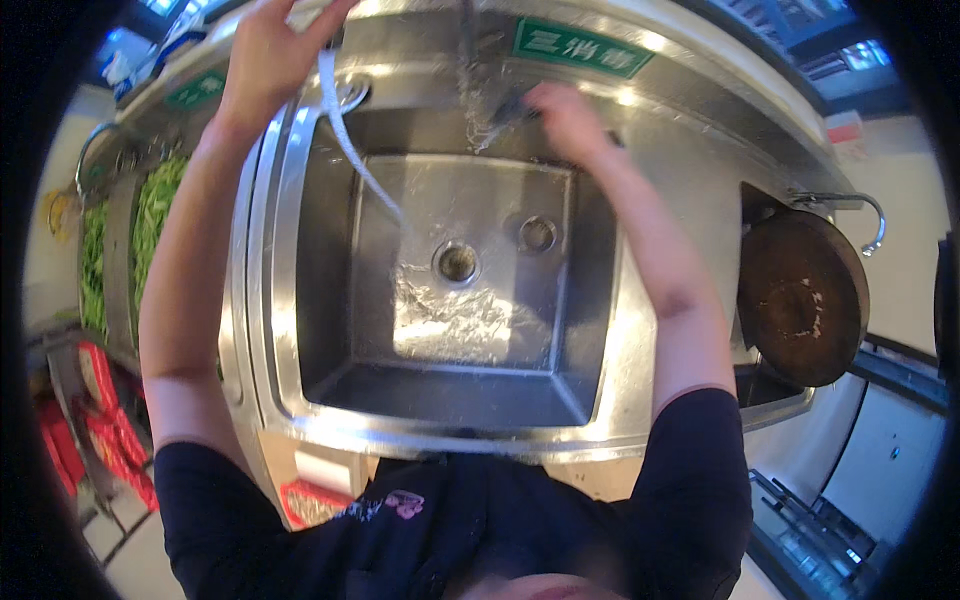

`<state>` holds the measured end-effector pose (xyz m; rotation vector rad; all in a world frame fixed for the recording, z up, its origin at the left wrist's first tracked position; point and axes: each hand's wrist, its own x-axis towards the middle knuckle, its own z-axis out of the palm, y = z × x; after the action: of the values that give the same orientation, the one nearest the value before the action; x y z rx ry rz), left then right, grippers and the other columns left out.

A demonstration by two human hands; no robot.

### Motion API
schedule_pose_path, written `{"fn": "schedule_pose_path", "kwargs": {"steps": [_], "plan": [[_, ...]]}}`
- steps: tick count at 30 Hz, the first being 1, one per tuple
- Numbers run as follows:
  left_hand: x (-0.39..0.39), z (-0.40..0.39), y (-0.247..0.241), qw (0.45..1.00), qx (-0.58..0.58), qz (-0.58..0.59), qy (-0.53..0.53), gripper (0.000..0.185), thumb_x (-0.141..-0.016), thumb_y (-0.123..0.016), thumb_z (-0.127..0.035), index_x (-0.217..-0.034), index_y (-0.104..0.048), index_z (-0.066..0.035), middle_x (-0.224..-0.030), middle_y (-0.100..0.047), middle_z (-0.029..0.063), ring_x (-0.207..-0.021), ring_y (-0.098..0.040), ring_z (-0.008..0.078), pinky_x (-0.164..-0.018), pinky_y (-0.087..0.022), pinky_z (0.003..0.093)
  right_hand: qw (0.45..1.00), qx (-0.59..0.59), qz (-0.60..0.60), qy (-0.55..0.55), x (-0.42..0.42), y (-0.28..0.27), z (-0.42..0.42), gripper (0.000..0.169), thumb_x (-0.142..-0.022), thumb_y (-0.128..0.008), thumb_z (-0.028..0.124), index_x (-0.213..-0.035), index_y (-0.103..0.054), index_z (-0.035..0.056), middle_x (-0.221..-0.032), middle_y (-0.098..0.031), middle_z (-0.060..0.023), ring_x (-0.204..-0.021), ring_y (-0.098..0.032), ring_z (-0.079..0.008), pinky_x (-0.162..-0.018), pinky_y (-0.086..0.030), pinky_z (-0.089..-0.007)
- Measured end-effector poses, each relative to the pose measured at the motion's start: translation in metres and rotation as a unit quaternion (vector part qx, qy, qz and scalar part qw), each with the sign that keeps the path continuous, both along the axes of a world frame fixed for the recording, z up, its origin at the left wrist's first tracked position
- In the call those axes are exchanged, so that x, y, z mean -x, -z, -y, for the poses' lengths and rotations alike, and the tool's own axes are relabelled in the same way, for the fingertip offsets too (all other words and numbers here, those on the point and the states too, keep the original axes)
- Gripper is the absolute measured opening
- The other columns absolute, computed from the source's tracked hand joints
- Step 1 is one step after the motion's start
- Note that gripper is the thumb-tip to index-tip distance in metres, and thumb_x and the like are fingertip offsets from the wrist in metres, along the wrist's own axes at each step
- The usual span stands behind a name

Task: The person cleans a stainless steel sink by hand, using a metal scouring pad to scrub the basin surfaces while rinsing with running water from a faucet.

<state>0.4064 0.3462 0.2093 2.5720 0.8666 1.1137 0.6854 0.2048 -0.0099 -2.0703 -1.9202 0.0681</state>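
At the top left my left hand (281, 56) reaches over the sink's back ledge, its fingertips cut off by the picture's edge, so what they touch cannot be told. Just beside it a white stream, which looks like water (346, 144), falls into the stainless steel sink (465, 195). My right hand (564, 120), blurred, holds a small dark object (514, 110) at the sink's back wall. Water from a pipe (466, 34) splashes beside that object. Shallow water ripples over the sink floor around the drain (457, 262).
A large dark wok (802, 300) rests over another basin on the right, beside a curved faucet (874, 217). Chopped green vegetables (157, 210) fill the left basins. Red baskets (112, 420) stand lower left. A green sign (582, 48) bears writing.
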Motion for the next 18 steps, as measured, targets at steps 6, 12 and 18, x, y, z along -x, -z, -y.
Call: {"fn": "schedule_pose_path", "kwargs": {"steps": [6, 12, 18], "plan": [[-0.013, -0.048, 0.025, 0.981, -0.111, 0.109, 0.113, 0.021, -0.087, -0.060, -0.008, -0.105, -0.065, 0.002, -0.099, -0.065, 0.0157, -0.095, -0.061, 0.0275, -0.084, -0.046, 0.0326, 0.985, -0.057, 0.094, 0.132, -0.033, 0.028, 0.041, 0.046, -0.078, -0.050, 0.001, -0.122, -0.056, 0.0116, -0.125, -0.052, -0.0127, -0.111, -0.050, -0.0327, -0.096, -0.043, -0.0423], [-0.009, -0.065, 0.024, 0.983, -0.127, 0.090, 0.097, 0.023, -0.086, -0.057, -0.008, -0.107, -0.065, -0.001, -0.099, -0.065, 0.0181, -0.093, -0.062, 0.0326, -0.083, -0.048, 0.0359, 0.945, 0.033, -0.326, 0.003, 0.106, 0.035, -0.020, 0.038, -0.082, -0.061, 0.014, -0.116, -0.057, -0.0012, -0.108, -0.062, -0.0139, -0.106, -0.056, -0.0247, -0.095, -0.041, -0.0319], [0.000, -0.070, 0.034, 0.976, -0.140, 0.121, 0.114, 0.023, -0.084, -0.057, -0.006, -0.105, -0.065, -0.002, -0.098, -0.065, 0.0186, -0.094, -0.061, 0.0336, -0.082, -0.048, 0.0374, 0.396, 0.051, -0.842, 0.362, 0.144, 0.089, -0.066, 0.023, -0.091, -0.044, 0.014, -0.104, -0.059, 0.0019, -0.091, -0.064, -0.0129, -0.079, -0.063, -0.0284, -0.068, -0.052, -0.0388]]}}
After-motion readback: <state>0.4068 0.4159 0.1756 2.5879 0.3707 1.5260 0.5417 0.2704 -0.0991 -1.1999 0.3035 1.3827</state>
